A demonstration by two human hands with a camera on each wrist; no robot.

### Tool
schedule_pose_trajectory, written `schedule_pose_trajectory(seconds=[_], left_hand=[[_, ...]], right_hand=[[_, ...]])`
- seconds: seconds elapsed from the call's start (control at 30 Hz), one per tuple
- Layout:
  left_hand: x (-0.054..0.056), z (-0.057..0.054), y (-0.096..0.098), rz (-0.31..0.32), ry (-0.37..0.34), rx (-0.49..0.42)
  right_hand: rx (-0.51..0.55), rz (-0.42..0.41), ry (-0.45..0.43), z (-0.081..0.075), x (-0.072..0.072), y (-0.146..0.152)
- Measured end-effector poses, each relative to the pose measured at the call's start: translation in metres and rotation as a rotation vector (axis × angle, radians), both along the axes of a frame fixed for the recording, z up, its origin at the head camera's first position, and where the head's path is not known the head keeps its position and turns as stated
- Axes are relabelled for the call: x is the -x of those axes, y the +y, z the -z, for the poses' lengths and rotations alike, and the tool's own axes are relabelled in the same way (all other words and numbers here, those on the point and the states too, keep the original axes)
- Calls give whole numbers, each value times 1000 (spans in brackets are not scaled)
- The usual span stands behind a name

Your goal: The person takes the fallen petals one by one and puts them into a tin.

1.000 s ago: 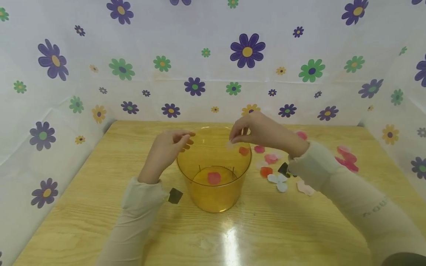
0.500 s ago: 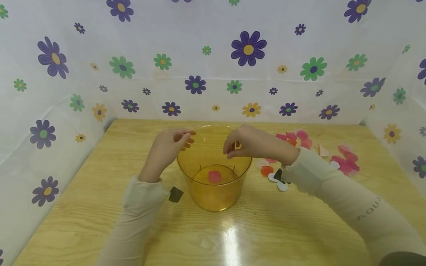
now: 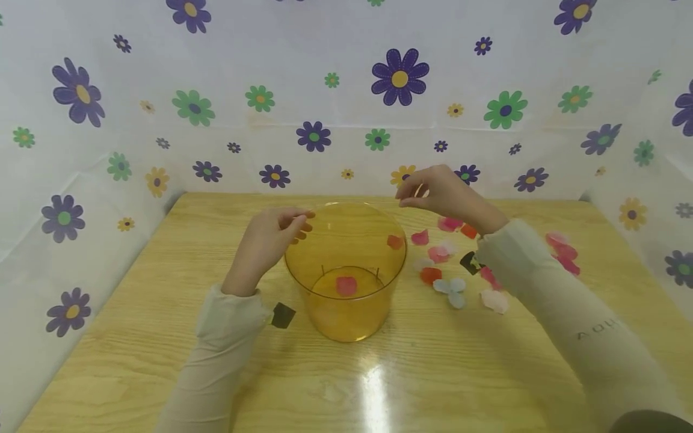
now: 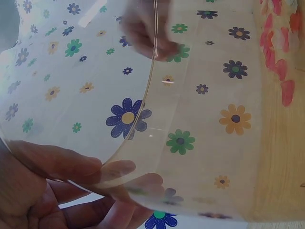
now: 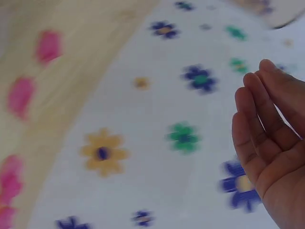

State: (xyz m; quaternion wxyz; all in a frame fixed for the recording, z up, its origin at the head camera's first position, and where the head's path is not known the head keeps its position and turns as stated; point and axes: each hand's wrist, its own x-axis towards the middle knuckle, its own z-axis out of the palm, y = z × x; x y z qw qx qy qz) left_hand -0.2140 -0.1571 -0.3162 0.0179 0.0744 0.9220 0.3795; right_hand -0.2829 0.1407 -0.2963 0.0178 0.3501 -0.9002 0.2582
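A clear amber plastic bucket [image 3: 349, 319] stands upright at the middle of the table. My left hand [image 3: 269, 237] grips its left rim; in the left wrist view the thumb and fingers [image 4: 57, 162] lie on either side of that rim. One pink petal [image 3: 346, 285] shows at the bucket's bottom. My right hand [image 3: 441, 192] hovers beyond the bucket's right rim, holding nothing. Its fingers [image 5: 245, 131] are loosely bent in the right wrist view. Beneath the right forearm lie loose petals, among them a pink one [image 3: 438, 254], an orange-red one [image 3: 431, 276] and a pale one [image 3: 494, 300].
More deep pink petals [image 3: 564, 252] lie at the far right of the wooden table [image 3: 281, 385]. A white piece with rounded lobes [image 3: 452, 291] sits right of the bucket. Flower-print cloth [image 3: 325, 108] closes off the back and sides.
One second ago the right hand pinched a pale petal over the bucket. It let the petal go there, then moved right and up, out past the rim. The left hand stayed put.
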Motion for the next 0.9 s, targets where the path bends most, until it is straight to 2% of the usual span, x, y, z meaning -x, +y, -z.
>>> schedule_pose_trajectory(seconds=[0.17, 0.27, 0.37, 0.53, 0.63, 0.8, 0.9], left_hand=[[0, 2, -3, -6, -6, -10], [-1, 4, -4, -6, -8, -23], [-2, 4, -4, -6, -4, -29], [-1, 4, -2, -6, -7, -45], [-1, 4, -1, -4, -13, -51], [0, 2, -1, 1, 2, -35], [0, 1, -1, 4, 6, -29]], right_hand=[[-109, 23, -114, 50, 33, 7], [-186, 27, -172, 73, 42, 1], [-248, 55, -242, 87, 47, -7], [-320, 126, -308, 99, 54, -18], [-326, 152, -351, 103, 57, -21], [-313, 182, -448, 104, 61, -22], [-332, 176, -473, 103, 62, -22]])
